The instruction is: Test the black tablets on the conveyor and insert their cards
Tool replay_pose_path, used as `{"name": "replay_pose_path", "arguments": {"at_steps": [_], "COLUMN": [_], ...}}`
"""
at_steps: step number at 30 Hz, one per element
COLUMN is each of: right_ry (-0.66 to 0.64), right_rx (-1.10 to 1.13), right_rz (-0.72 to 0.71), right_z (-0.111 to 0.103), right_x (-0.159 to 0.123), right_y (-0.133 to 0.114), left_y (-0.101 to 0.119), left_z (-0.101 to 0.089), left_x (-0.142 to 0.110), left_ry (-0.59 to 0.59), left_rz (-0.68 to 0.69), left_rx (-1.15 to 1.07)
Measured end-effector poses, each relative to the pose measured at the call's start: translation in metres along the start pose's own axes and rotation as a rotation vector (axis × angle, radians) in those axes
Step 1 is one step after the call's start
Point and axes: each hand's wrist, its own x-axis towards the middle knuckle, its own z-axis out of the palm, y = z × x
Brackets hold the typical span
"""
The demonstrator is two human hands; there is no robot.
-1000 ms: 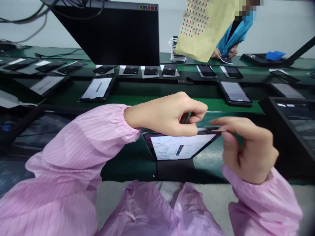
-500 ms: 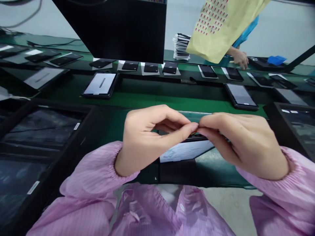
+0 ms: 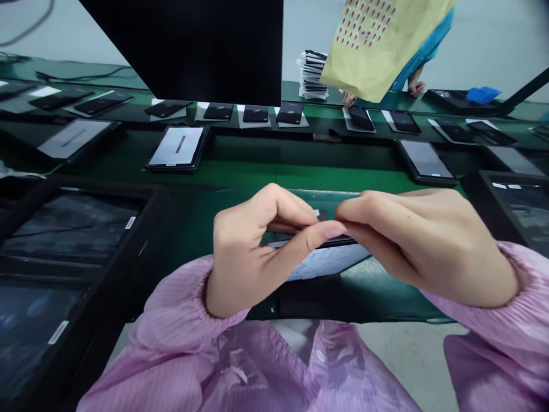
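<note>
A flat screen panel (image 3: 323,260) with a pale protective film and a dark frame is held tilted above the green bench, close to my body. My left hand (image 3: 253,252) is closed, thumb and forefinger pinching the panel's far edge. My right hand (image 3: 422,243) is closed too, its fingertips pinching the same edge and meeting the left thumb. Both hands hide most of the panel. Pink striped sleeves cover both my arms.
A green belt (image 3: 274,171) carries more panels (image 3: 178,147) and a row of small dark parts (image 3: 255,114). Black trays stand at left (image 3: 64,229) and right (image 3: 514,206). A large black monitor (image 3: 201,51) hangs ahead. Another person (image 3: 377,40) in yellow and blue works at the far side.
Both hands have come together over the panel's far edge and closed on it. The view has shifted left and down, and the far person's hands have moved along the back bench.
</note>
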Motion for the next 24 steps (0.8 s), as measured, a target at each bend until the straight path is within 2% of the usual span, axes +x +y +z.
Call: {"name": "replay_pose_path", "arguments": {"at_steps": [4,8,11,19,24], "right_ry": [-0.065,-0.143,-0.175,-0.205,-0.234], "right_rx": [0.014,0.031,0.064,0.100,0.081], "right_rz": [-0.050,-0.076,-0.089,-0.057,-0.018], "right_z": [0.000,-0.002,-0.003,-0.004,-0.006], "right_x": [0.001,0.004,0.007,0.008,0.011], "right_y": [0.002,0.006,0.007,0.007,0.012], "left_y": [-0.006,-0.012,-0.012,-0.003,-0.007], "left_z": [0.004,0.009,0.010,0.009,0.011], "left_x": [-0.004,-0.007,-0.008,-0.005,-0.003], "left_ry": [0.050,0.156,0.191,0.145,0.144], "left_rz": [0.101,0.115,0.110,-0.025,-0.009], "left_rx": [0.100,0.275,0.324,0.285,0.239]}}
